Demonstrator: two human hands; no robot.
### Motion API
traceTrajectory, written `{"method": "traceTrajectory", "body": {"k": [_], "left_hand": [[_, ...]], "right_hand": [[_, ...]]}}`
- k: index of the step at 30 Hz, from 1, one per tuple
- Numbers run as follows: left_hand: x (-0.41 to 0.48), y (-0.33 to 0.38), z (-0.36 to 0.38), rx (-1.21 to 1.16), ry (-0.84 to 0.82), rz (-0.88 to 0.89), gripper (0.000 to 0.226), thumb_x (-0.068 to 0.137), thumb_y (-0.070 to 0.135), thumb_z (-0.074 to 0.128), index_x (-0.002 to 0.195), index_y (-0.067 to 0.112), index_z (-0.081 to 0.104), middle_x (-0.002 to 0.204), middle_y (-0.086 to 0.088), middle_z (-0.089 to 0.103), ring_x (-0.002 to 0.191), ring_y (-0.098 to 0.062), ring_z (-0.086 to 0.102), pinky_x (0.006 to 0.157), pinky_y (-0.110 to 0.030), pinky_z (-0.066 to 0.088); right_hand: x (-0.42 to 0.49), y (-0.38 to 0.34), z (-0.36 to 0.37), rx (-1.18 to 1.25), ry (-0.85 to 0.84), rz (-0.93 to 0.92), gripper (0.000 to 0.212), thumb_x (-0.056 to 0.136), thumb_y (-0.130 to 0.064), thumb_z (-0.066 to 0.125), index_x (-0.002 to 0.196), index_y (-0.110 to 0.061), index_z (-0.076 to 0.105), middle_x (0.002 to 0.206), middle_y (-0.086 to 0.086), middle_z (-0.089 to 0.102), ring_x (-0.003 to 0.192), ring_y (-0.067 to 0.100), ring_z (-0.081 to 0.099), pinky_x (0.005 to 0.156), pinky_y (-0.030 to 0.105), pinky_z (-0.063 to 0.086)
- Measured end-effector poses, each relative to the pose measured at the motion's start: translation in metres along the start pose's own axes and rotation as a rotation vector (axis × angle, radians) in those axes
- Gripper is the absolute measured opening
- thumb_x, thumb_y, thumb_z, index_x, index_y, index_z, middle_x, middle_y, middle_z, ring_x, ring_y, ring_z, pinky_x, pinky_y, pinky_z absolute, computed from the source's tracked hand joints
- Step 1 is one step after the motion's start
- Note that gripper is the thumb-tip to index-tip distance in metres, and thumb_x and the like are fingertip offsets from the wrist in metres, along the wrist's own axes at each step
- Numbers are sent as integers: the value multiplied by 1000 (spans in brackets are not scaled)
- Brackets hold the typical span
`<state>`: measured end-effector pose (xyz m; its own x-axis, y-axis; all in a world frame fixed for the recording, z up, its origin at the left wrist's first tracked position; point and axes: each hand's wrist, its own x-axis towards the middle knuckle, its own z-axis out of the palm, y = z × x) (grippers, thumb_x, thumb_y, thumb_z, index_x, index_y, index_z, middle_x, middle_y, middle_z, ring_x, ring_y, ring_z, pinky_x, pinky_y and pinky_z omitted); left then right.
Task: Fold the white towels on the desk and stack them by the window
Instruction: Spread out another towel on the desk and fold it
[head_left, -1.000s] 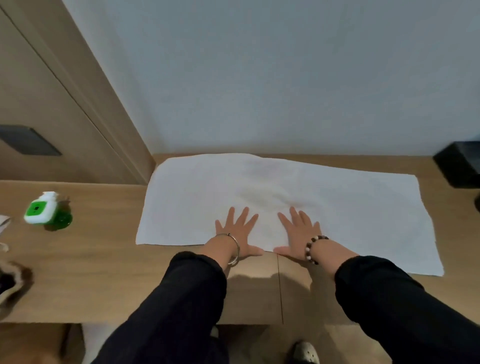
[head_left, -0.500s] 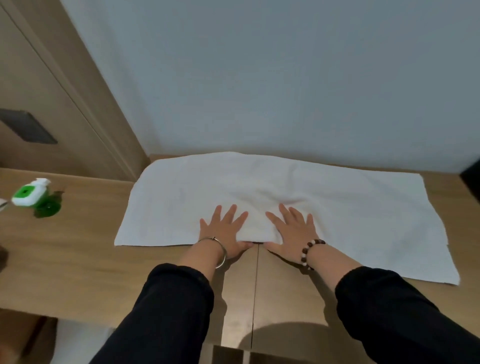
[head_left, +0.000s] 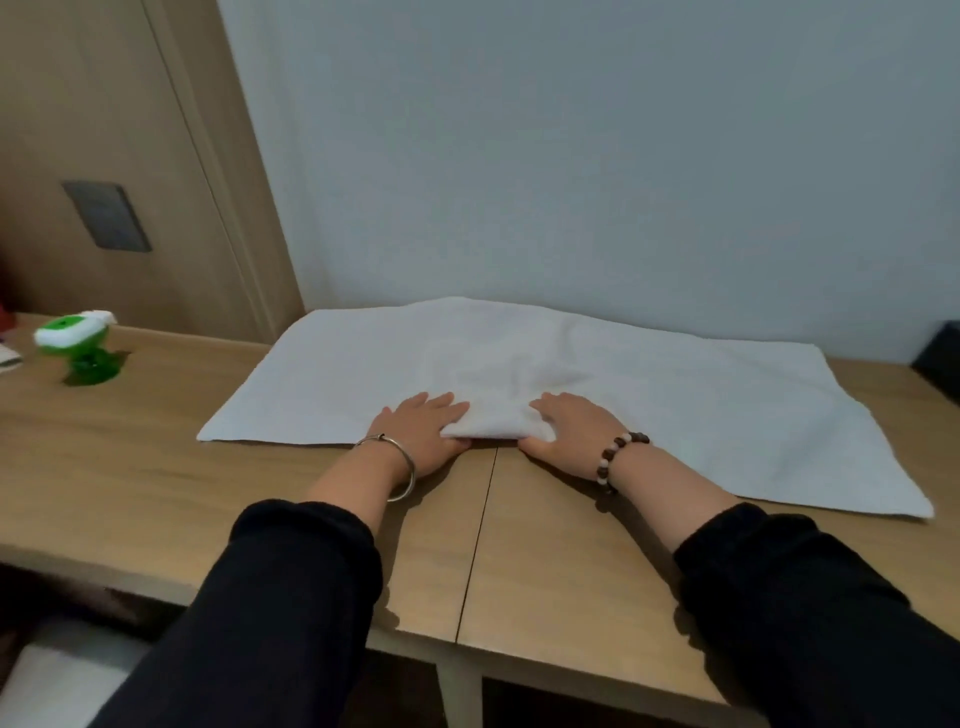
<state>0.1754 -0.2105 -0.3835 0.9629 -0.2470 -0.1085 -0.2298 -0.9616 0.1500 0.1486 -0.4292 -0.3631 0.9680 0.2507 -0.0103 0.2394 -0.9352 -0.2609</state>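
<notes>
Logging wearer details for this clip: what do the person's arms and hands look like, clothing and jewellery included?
Long black sleeves cover both arms: left sleeve, right sleeve. The left hand is bare, with a thin silver bangle at the wrist. The right hand is bare, its wrist wearing a beaded bracelet of dark brown and pale beads.

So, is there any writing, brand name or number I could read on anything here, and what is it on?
None: no text can be read in this view.
The green and white bottle is blurred, so any label is unreadable.
The dark wall plate shows no marking.
The white towel is plain.
</notes>
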Motion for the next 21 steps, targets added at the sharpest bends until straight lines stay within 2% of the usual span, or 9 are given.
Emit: {"method": "traceTrajectory", "body": {"k": [2,3,6,10,13,17,21], "left_hand": [[-17,2,1,-24,-15,-3,59,94,54,39,147,43,17,158,16,10,146,-14,6,118,-45,7],[-26,4,1,-24,-24,-6,59,94,54,40,147,42,17,158,16,10,146,-15,6,118,-45,8],[-55,12,4,-16,-19,-15,57,95,53,37,148,41,18,158,14,12,146,-16,7,118,-46,8],[-104,19,16,-21,89,-1,50,99,47,33,147,37,24,157,11,17,145,-16,11,117,-45,7],[-132,16,22,-1,126,0,50,99,46,33,147,35,26,157,10,20,145,-17,15,118,-42,10],[-153,18,27,10,158,-13,49,99,46,33,147,34,27,156,10,21,145,-17,16,118,-41,12],[-158,24,31,27,169,-30,49,99,44,31,147,35,26,156,9,20,145,-17,16,119,-42,12]], "right_hand": [[-17,-4,-5,44,-18,26,48,89,-46,53,128,-18,51,126,4,57,110,22,53,83,26,38],[-26,-6,-5,42,-29,37,46,89,-43,53,128,-18,51,124,4,58,108,22,54,81,26,39],[-52,-11,0,-53,-55,52,48,92,-30,49,138,-18,42,134,5,52,117,22,51,93,29,40],[-88,-20,8,-115,-78,47,63,90,-6,47,148,-22,28,151,4,34,136,23,35,110,31,30],[-114,-24,11,-57,-74,-3,69,87,1,47,148,-28,29,155,0,28,141,21,26,114,33,23],[-143,-10,12,31,-65,-33,71,85,7,44,146,-28,35,154,-3,29,142,18,25,115,31,20],[-160,18,10,-59,27,94,66,90,5,41,149,-24,29,157,0,22,144,18,20,116,30,17]]}}
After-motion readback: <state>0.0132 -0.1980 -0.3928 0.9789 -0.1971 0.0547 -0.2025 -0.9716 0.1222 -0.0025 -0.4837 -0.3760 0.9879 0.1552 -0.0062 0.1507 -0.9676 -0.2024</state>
